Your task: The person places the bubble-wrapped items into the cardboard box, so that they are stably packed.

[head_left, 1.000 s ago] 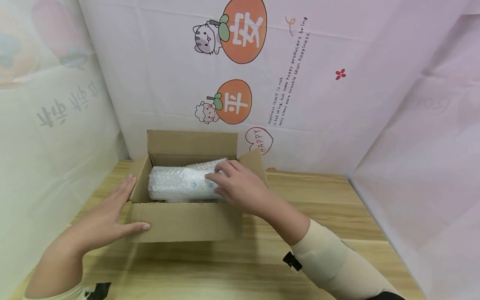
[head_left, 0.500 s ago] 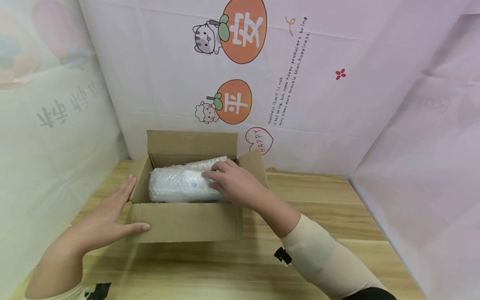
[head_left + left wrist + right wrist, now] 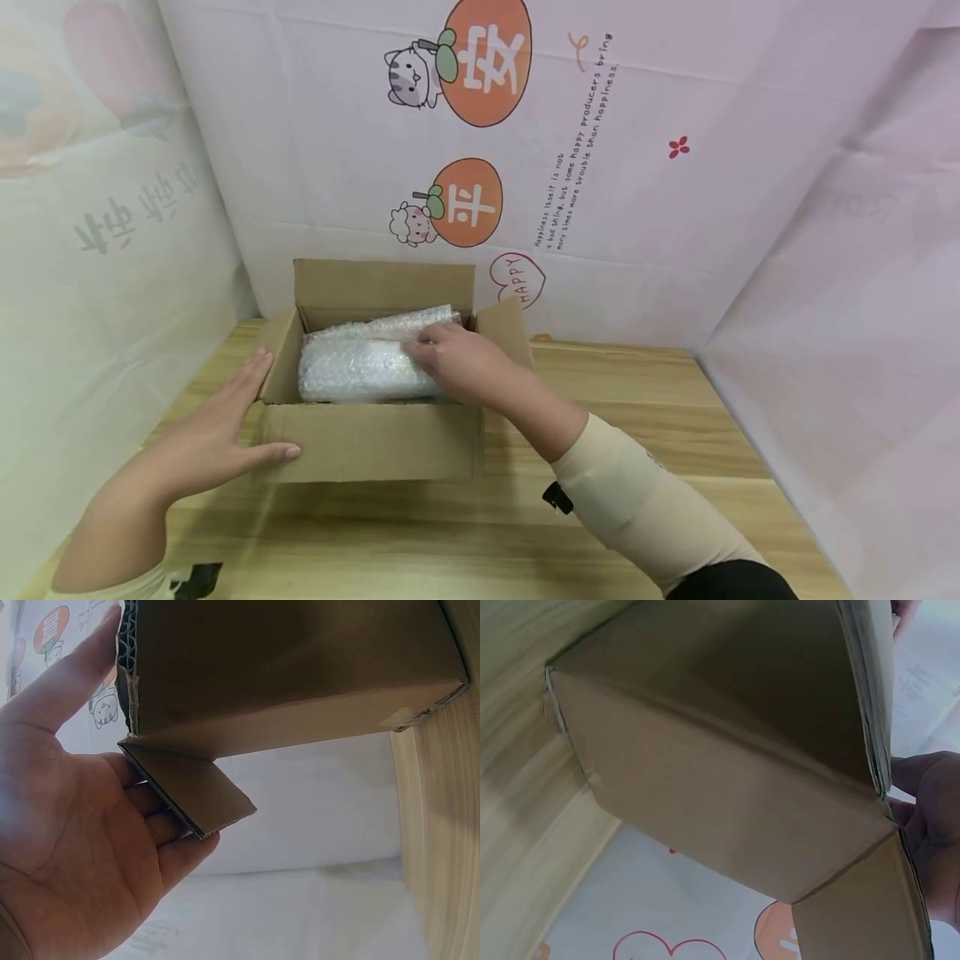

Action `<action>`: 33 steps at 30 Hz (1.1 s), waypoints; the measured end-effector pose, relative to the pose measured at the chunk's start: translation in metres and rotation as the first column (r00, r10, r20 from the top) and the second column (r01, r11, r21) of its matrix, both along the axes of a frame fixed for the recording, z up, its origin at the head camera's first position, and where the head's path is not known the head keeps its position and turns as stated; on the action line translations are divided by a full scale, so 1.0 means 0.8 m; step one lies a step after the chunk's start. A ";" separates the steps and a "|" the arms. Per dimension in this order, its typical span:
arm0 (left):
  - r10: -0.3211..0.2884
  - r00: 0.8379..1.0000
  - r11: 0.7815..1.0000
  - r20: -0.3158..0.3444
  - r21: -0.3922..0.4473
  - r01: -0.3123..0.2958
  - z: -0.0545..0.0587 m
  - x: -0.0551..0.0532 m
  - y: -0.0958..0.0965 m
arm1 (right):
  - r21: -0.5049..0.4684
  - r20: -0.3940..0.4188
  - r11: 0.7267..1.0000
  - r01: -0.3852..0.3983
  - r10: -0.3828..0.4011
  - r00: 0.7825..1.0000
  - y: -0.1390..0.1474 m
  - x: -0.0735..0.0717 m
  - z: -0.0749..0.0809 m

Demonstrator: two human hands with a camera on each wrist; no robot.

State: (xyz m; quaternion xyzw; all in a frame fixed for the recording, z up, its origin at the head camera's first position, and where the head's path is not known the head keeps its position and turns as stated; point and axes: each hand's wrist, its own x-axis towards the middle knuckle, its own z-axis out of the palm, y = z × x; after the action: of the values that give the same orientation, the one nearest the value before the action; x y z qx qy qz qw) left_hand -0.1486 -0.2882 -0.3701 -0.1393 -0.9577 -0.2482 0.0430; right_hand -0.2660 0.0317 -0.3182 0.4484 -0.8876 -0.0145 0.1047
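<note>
An open cardboard box [image 3: 375, 446] sits on the wooden table with its flaps spread. Inside lies a long bundle in clear bubble wrap [image 3: 356, 371], with a paler, bluish patch under the film. Behind it a slanting strip of bubble wrap [image 3: 408, 321] rises above the box's rim. My right hand [image 3: 480, 367] reaches in at the right side, its curled fingers gripping the bundle's right end; that end is hidden beneath the hand. At the near left corner my left hand [image 3: 206, 442] has its straight fingers along the side flap [image 3: 191, 787] and its thumb over the front flap.
White printed sheets [image 3: 615, 208] wall in the table at the back and on both sides. Wooden tabletop [image 3: 622, 383] shows right of the box and in front of it. The right flap [image 3: 506, 333] stands out close to my right wrist.
My right hand has shifted slightly left and its fingers have curled in. The rear strip of bubble wrap has risen, and the front bundle has turned a little. The left hand stays put.
</note>
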 end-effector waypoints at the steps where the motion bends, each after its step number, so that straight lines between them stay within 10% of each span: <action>1: -0.001 1.000 1.000 0.000 -0.001 0.001 0.000 0.000 0.000 | 0.007 0.003 1.000 -0.002 0.002 1.000 0.000 -0.001 0.001; 33: 0.048 0.998 0.998 0.044 -0.048 -0.046 0.011 -0.004 -0.003 | 0.097 0.017 0.994 0.041 -0.042 0.999 -0.002 -0.007 0.012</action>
State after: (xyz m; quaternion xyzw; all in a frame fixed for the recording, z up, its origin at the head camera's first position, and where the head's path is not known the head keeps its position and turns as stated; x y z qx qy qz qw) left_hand -0.1520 -0.2904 -0.3616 -0.1122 -0.9670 -0.2275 0.0237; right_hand -0.2712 0.0303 -0.3083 0.4345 -0.8959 -0.0553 0.0741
